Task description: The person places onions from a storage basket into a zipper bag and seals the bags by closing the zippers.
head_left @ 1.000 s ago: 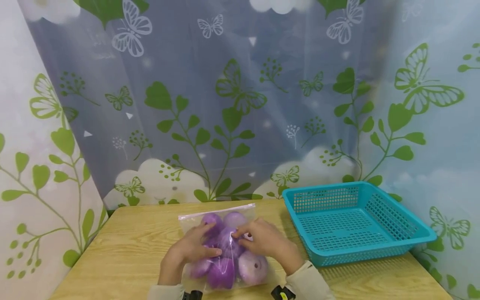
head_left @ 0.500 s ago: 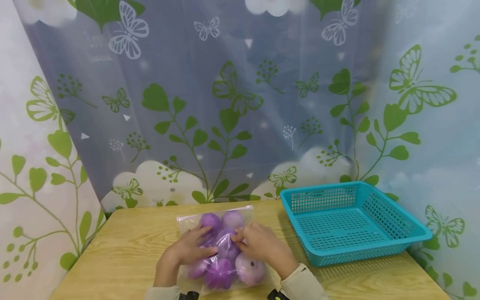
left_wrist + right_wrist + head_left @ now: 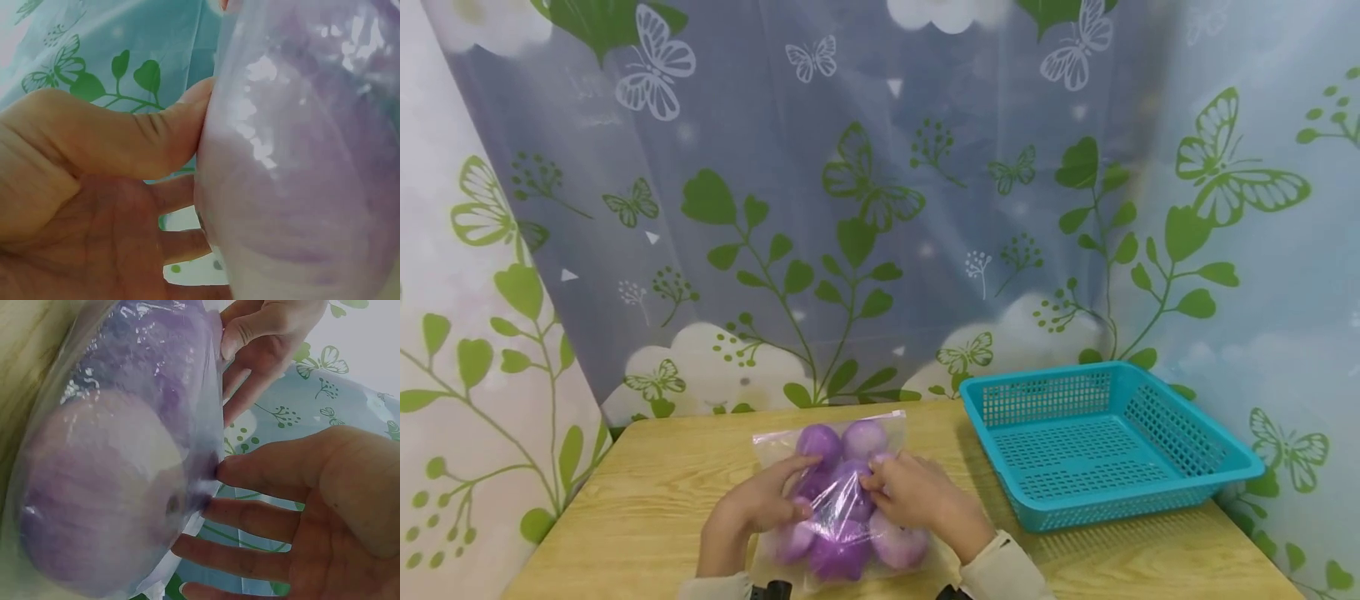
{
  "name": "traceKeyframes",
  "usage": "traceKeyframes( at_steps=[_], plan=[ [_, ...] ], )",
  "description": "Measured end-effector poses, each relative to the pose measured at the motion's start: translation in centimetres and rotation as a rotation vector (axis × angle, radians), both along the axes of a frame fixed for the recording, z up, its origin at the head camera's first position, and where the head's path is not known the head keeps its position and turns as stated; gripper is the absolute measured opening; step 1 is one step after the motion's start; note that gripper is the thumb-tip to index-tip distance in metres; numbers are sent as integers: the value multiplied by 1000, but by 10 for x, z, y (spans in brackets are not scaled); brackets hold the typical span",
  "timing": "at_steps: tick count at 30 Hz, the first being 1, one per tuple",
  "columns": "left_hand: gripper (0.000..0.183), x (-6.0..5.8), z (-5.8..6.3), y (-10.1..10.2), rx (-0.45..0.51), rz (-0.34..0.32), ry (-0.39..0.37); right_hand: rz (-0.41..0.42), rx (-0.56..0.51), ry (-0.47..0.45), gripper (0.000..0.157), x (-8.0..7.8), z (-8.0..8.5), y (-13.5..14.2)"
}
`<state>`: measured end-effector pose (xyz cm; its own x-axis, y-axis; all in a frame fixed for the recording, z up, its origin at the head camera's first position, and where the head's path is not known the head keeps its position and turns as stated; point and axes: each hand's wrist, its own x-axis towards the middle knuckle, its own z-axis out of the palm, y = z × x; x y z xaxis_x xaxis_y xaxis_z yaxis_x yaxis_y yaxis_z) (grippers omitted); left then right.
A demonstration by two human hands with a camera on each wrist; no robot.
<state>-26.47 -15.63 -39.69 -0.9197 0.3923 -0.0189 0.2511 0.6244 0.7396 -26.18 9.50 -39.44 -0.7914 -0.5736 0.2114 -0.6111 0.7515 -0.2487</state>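
A clear zip bag (image 3: 775,442) full of several purple onions (image 3: 818,444) lies on the table, its zip edge toward the back. My left hand (image 3: 760,500) reaches over its left side, thumb and fingers apart and touching the film. The left wrist view shows the thumb (image 3: 169,134) against the plastic, with a pale onion (image 3: 294,206) behind it. From the right, my right hand (image 3: 917,492) pinches the film between thumb and forefinger. In the right wrist view its remaining fingers (image 3: 231,557) extend toward the bag, beside a large onion (image 3: 103,494).
A turquoise perforated basket (image 3: 1127,496) stands on the wooden table (image 3: 647,492) to the right of the bag. A patterned curtain (image 3: 880,208) with butterflies and leaves hangs behind the table and along both sides.
My left hand has shifted a little left and its thumb has drawn back. The film between the hands shows more creases. My right hand keeps nearly the same place on the bag.
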Motion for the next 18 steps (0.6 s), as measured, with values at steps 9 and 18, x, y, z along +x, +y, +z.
traceKeyframes(
  at_steps=[9,18],
  plan=[
    [101,-4,-11,3,-70,25,9,99,17,91,27,-2,3,-5],
    [99,-4,-11,11,-128,66,74,41,13,14,31,-2,0,-2]
  ],
)
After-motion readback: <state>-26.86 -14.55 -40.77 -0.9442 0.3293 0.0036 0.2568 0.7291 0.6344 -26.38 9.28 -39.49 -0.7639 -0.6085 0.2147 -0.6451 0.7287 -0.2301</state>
